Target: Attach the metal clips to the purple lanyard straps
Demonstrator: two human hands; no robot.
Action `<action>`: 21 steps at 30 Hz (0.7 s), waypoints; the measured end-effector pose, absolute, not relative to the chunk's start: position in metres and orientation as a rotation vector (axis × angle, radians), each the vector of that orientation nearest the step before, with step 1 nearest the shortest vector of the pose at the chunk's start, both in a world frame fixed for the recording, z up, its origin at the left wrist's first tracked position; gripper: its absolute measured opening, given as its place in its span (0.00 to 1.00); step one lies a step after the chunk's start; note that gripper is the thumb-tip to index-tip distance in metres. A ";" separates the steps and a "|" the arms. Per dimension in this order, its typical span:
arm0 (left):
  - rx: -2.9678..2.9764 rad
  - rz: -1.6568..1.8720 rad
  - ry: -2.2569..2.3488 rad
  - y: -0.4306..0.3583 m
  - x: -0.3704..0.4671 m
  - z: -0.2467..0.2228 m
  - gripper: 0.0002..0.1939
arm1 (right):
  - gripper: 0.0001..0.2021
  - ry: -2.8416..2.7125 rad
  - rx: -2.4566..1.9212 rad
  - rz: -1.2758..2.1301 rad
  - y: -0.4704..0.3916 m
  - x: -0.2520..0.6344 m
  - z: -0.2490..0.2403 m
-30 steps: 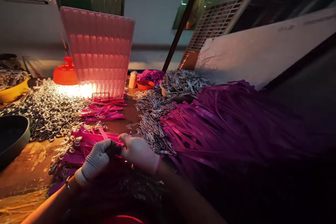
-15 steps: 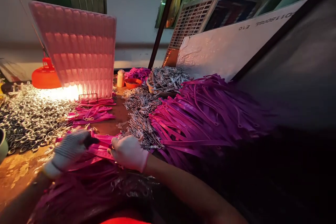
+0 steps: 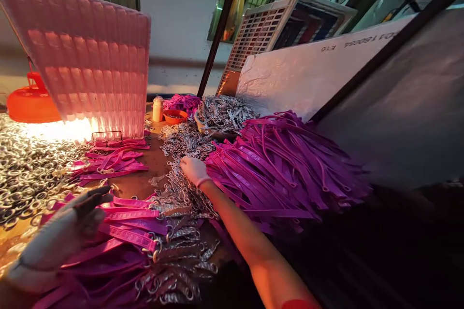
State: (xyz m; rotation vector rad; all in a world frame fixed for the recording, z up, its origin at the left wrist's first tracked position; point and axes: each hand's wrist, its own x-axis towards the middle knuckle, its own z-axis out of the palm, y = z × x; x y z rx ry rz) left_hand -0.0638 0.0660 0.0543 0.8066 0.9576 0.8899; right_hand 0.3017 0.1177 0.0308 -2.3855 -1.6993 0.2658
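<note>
Head view: right hand, pale-gloved, fingers curled together at twisted metal chains; cannot tell whether anything is pinched. Left hand, gloved, dark-tipped, loosely spread over flat magenta straps ending in metal rings. Right of the right hand: glossy purple strap heap. Beyond: round orange bowl, ribbed pink panel, domed red lamp.

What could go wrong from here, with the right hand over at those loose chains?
The right hand is at the heaped chains, so lifting one might drag out tangled neighbours. That heap also meets the large pile of purple straps; a sideways pull could snag them. The lit red lamp sits close against the pink panel, which could perhaps overheat.
</note>
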 end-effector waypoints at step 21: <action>0.469 1.079 0.607 0.030 -0.011 0.030 0.22 | 0.17 -1.742 -1.860 0.496 0.065 0.251 0.034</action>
